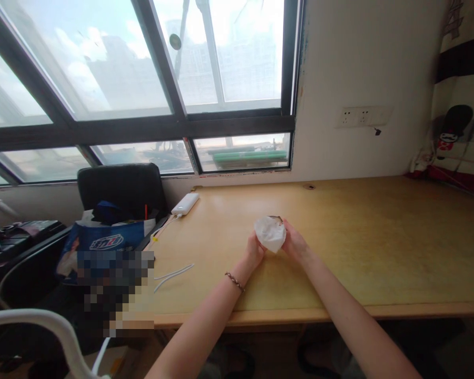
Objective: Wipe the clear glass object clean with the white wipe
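A piece of white, crumpled tissue [270, 234] is held above the middle of the wooden desk [379, 252]. My left hand [255, 249] closes on its left side, and my right hand [294, 242] grips it from the right. At the tissue's upper right a thin dark brown edge shows; I cannot make out what it belongs to. Most of my fingertips are hidden behind the tissue. On my left wrist sits a braided bracelet [235, 282].
A white power bank [185, 204] with a cable lies at the desk's back left. Nearer is a white cable [174, 273]. Left of the desk, a blue bag [102, 242] rests on a black chair [122, 184]. Behind are a window and wall sockets [363, 116]; a curtain hangs right.
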Tool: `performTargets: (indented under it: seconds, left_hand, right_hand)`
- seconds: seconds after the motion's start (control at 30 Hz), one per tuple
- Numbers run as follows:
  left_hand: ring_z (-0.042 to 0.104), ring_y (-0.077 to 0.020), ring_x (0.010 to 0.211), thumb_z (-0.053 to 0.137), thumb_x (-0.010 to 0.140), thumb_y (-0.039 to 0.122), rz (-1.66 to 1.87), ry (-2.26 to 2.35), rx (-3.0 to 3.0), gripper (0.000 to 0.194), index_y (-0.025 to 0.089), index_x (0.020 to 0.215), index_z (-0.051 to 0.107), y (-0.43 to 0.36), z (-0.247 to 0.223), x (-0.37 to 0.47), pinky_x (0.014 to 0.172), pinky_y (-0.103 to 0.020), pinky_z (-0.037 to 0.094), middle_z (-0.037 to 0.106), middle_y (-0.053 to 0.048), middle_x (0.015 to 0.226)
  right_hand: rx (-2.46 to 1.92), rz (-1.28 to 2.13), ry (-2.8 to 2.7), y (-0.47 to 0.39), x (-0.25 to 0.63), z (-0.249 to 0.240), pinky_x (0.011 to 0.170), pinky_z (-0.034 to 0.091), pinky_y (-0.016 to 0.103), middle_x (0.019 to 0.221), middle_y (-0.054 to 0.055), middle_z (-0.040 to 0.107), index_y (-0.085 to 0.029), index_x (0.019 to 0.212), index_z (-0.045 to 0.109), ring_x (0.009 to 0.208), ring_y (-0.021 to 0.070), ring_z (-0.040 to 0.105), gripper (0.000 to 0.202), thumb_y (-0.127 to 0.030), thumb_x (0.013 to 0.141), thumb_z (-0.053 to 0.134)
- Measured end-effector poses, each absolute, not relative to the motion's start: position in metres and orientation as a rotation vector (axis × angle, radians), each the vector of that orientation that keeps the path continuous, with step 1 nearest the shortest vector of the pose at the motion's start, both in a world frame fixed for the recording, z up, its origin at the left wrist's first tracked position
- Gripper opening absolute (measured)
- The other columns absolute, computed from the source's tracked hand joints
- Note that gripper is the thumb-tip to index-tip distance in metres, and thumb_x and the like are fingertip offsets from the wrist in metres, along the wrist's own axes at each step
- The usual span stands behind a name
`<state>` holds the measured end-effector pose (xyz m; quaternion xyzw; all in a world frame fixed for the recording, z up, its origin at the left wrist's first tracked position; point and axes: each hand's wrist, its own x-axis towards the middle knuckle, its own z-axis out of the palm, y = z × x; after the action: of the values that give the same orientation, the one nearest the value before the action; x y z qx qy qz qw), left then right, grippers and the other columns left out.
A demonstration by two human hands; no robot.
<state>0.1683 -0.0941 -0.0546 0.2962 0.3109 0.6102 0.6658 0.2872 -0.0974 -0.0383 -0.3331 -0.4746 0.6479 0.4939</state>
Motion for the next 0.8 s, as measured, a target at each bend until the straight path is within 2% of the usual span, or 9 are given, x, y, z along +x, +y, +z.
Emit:
performTargets:
  seconds: [0.1, 0.17, 0.27, 0.3, 0.37, 0.43, 0.5, 0.63, 0.8]
  left_hand:
    - [0.06, -0.0197, 0.067, 0.052, 0.069, 0.037, 1.318, 0.882, 0.824, 0.03, 0.015, 0.086, 0.063, -0.096, -0.053, 0.167, 0.055, -0.028, 0.047, 0.066, -0.007, 0.082]
    - [0.057, -0.0171, 0.053, 0.051, 0.07, 0.035, 1.259, 1.041, 1.026, 0.025, 0.015, 0.077, 0.064, -0.098, -0.051, 0.163, 0.047, -0.026, 0.043, 0.064, -0.005, 0.065]
    - [0.051, -0.0145, 0.044, 0.047, 0.073, 0.034, 1.274, 1.255, 1.339, 0.025, 0.016, 0.062, 0.062, -0.101, -0.043, 0.154, 0.048, -0.025, 0.041, 0.053, -0.002, 0.045]
    - [0.053, -0.0152, 0.049, 0.045, 0.075, 0.034, 1.348, 1.312, 1.415, 0.027, 0.017, 0.064, 0.062, -0.103, -0.039, 0.151, 0.053, -0.026, 0.042, 0.054, -0.002, 0.048]
    - [0.057, -0.0184, 0.072, 0.041, 0.079, 0.034, 1.598, 1.383, 1.524, 0.027, 0.018, 0.079, 0.064, -0.109, -0.028, 0.146, 0.069, -0.028, 0.043, 0.062, -0.006, 0.072]
    - [0.05, -0.0218, 0.101, 0.044, 0.078, 0.033, 1.832, 1.344, 1.644, 0.03, 0.019, 0.1, 0.059, -0.118, -0.016, 0.144, 0.088, -0.032, 0.035, 0.056, -0.01, 0.106]
    - [0.038, -0.024, 0.115, 0.052, 0.073, 0.033, 1.809, 1.142, 1.888, 0.037, 0.02, 0.108, 0.056, -0.127, -0.006, 0.147, 0.098, -0.034, 0.024, 0.048, -0.01, 0.12]
    - [0.041, -0.0247, 0.115, 0.058, 0.07, 0.031, 1.308, 0.797, 2.355, 0.036, 0.022, 0.104, 0.059, -0.136, 0.0, 0.16, 0.103, -0.038, 0.017, 0.056, -0.01, 0.112]
    - [0.045, -0.0237, 0.109, 0.05, 0.076, 0.036, 1.207, 1.128, 2.739, 0.027, 0.02, 0.095, 0.06, -0.131, -0.005, 0.164, 0.102, -0.048, 0.013, 0.063, -0.007, 0.095]
  right_hand:
    - [-0.764, 1.613, -1.059, -0.101, 0.283, -0.037, 0.071, 0.049, 0.033, 0.103, 0.007, 0.062, -0.018, 0.106, 0.053, 0.089, 0.019, 0.06, 0.047, -0.049, 0.084, 0.023]
    - [-0.752, 1.586, -0.939, -0.1, 0.282, -0.039, 0.07, 0.049, 0.035, 0.099, 0.008, 0.063, -0.016, 0.1, 0.055, 0.087, 0.0202, 0.061, 0.043, -0.045, 0.084, 0.028]
    - [-0.743, 1.549, -0.823, -0.095, 0.282, -0.046, 0.067, 0.049, 0.036, 0.092, 0.009, 0.065, -0.014, 0.093, 0.057, 0.08, 0.0216, 0.062, 0.039, -0.042, 0.082, 0.033]
    - [-0.75, 1.534, -0.799, -0.093, 0.282, -0.048, 0.066, 0.05, 0.035, 0.09, 0.009, 0.066, -0.014, 0.092, 0.057, 0.078, 0.0214, 0.062, 0.037, -0.041, 0.081, 0.034]
    - [-0.777, 1.488, -0.732, -0.092, 0.283, -0.05, 0.062, 0.05, 0.033, 0.088, 0.007, 0.066, -0.016, 0.089, 0.057, 0.074, 0.0202, 0.063, 0.031, -0.04, 0.079, 0.041]
    - [-0.792, 1.433, -0.66, -0.093, 0.284, -0.049, 0.058, 0.049, 0.029, 0.083, 0.004, 0.066, -0.017, 0.085, 0.058, 0.069, 0.0183, 0.062, 0.025, -0.037, 0.074, 0.049]
    - [-0.779, 1.396, -0.628, -0.096, 0.284, -0.046, 0.055, 0.048, 0.027, 0.079, 0.002, 0.067, -0.018, 0.082, 0.058, 0.065, 0.0166, 0.061, 0.021, -0.035, 0.072, 0.054]
    - [-0.732, 1.389, -0.642, -0.098, 0.284, -0.041, 0.057, 0.048, 0.026, 0.071, 0.001, 0.066, -0.017, 0.076, 0.057, 0.062, 0.0156, 0.06, 0.019, -0.036, 0.072, 0.052]
    - [-0.642, 1.504, -0.529, -0.094, 0.285, -0.044, 0.066, 0.049, 0.028, 0.078, 0.006, 0.067, -0.014, 0.081, 0.058, 0.071, 0.0179, 0.062, 0.021, -0.031, 0.069, 0.056]
